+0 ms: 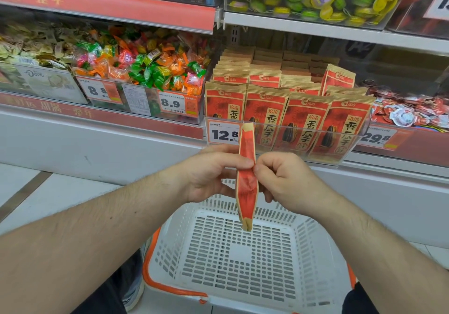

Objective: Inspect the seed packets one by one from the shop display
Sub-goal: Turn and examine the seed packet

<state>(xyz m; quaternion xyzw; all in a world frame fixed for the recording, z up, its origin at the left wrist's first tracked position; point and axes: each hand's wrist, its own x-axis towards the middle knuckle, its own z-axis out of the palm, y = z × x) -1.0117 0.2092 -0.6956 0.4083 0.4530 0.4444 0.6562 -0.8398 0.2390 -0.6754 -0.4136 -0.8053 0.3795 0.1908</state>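
Left hand point(209, 175): curled, pinching the left face of the red-and-tan paper seed packet point(247, 180), directly above the white slotted plastic basket with orange rim point(175, 240).

Seed packet: edge-on to the viewer, long axis upright, hanging over the basket's far wall, between both hands.

Right hand point(281, 180): curled, pinching the right face; equally near.

Clear plastic display tray of matching packets point(315, 153): beyond the basket, just behind the held packet; open room between for turning it.
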